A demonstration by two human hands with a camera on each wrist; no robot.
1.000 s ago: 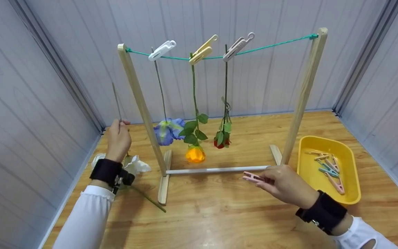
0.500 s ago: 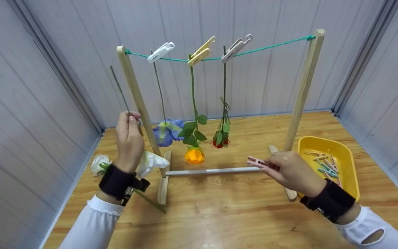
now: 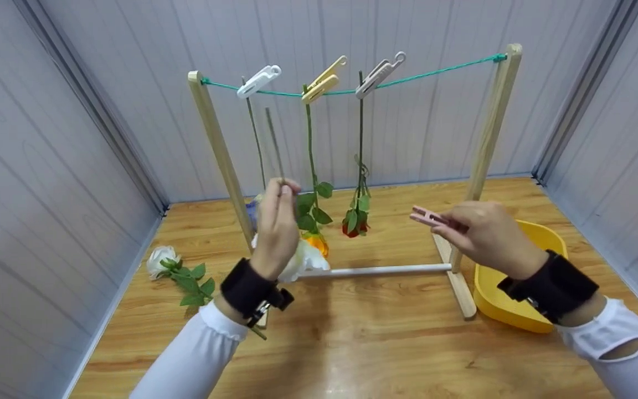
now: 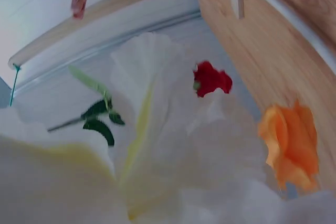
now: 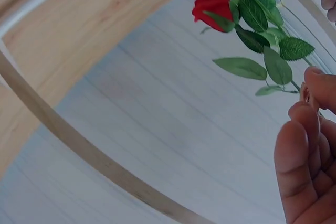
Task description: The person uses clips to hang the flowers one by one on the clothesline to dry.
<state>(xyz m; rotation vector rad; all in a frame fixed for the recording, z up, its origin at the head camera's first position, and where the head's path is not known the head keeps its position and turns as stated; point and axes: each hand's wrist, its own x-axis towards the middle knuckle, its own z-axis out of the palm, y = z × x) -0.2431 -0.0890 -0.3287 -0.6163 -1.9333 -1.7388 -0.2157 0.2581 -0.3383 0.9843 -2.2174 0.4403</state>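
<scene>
My left hand (image 3: 280, 227) pinches the stem of a white flower (image 3: 309, 261), whose head hangs downward below the hand; its pale petals with yellow streaks (image 4: 157, 129) fill much of the left wrist view. In my right hand (image 3: 485, 235) a pink clothespin (image 3: 428, 216) is pinched between thumb and fingers, in front of the right post. On the green line (image 3: 435, 70), a white clothespin (image 3: 259, 81), a yellow one and a grey clothespin (image 3: 380, 75) hold a blue flower, an orange flower (image 3: 317, 244) and a red rose (image 3: 355, 226) upside down. The left hand partly covers the blue flower.
The wooden frame (image 3: 214, 133) carries the line, with a white bar (image 3: 385, 270) across its foot. A white rose (image 3: 163, 261) with leaves lies on the table at left. The yellow bin (image 3: 510, 305) stands at right, partly behind my right hand.
My left hand has carried the white flower rightward, from outside the left post to in front of the hanging flowers. My right hand has risen slightly and shifted right with the pink clothespin.
</scene>
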